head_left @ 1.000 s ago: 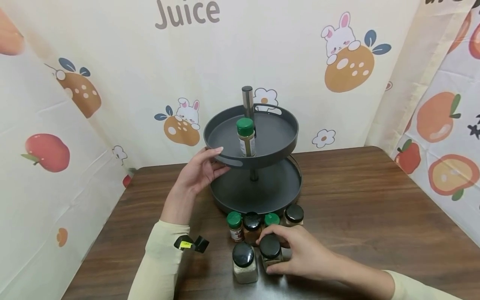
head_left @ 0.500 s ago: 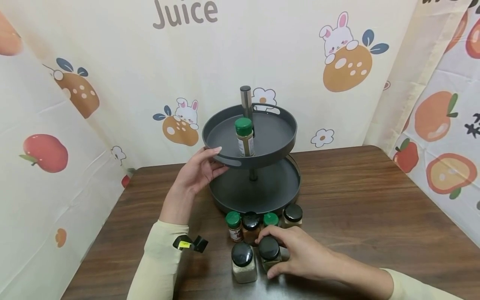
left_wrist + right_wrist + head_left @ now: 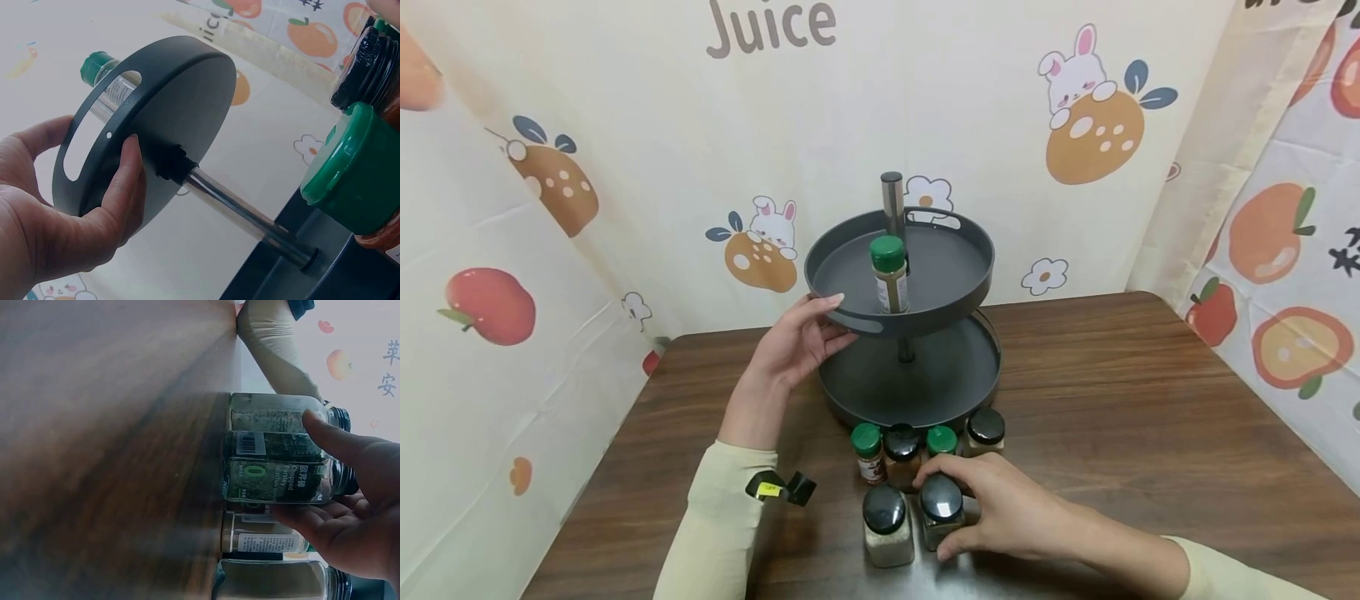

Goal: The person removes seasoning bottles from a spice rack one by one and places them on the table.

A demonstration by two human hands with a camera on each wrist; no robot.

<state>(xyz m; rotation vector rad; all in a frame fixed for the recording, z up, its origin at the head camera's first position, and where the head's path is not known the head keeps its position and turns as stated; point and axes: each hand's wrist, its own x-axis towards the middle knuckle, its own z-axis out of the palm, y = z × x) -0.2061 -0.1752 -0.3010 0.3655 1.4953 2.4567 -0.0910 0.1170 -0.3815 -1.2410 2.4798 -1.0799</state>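
Observation:
My left hand point(image 3: 797, 342) grips the near-left rim of the upper tray point(image 3: 951, 262) on a dark grey two-tier rack, the thumb above the edge and fingers below. A green-capped spice bottle point(image 3: 891, 279) stands upright on that tray. Low on the table, my right hand point(image 3: 1011, 508) curls around a black-lidded jar of chopped parsley point(image 3: 942, 498). In the right wrist view, the parsley jar point(image 3: 281, 475) lies between thumb and fingers, its base right at the tabletop. Just left of it stands another black-lidded jar point(image 3: 889, 537) with pale contents.
The lower tray point(image 3: 868, 387) has a raised rim. Along its front are a small green-capped bottle point(image 3: 868, 454), a black-lidded jar with reddish-brown contents point(image 3: 902, 458), another green-capped bottle point(image 3: 942, 440) and a black-lidded jar point(image 3: 985, 429). A printed curtain point(image 3: 865, 125) hangs behind the wooden table point(image 3: 1135, 400).
The parsley jar has straightened slightly from a tilt, and its lid now catches the light. My right thumb has shifted a little outward. The left hand and rack look the same.

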